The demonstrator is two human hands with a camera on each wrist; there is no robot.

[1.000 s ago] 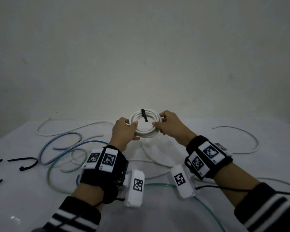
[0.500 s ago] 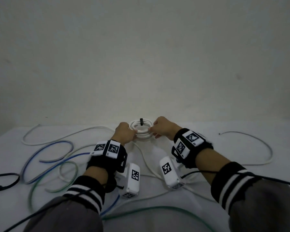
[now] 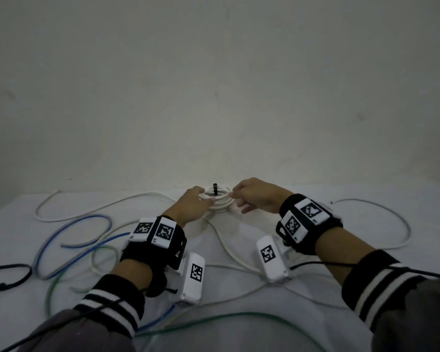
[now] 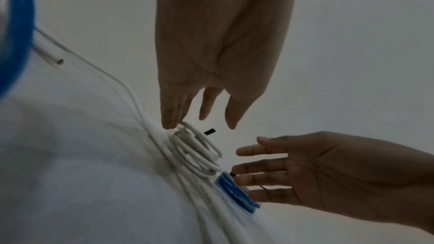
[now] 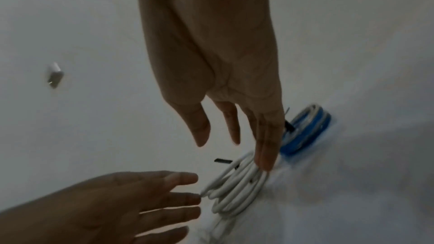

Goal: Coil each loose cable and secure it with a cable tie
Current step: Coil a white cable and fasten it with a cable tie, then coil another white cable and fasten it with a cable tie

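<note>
White cable coil (image 3: 217, 200): lies flat at the far edge of the surface (image 3: 315, 288), black cable tie (image 3: 215, 188) tail pointing up. Left hand (image 3: 192, 205) and right hand (image 3: 255, 196): fingers extended, released, fingertips touching opposite sides. Blue coil (image 5: 305, 131) just beside.

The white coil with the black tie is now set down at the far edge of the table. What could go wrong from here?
1. The white coil lies partly on a loose white cable; pulling that cable next may drag the coil.
2. Fingers of the left hand touch the coil's loops, so drawing back could shift it.
3. The blue coil sits right beside it; the two could get knocked together.
</note>
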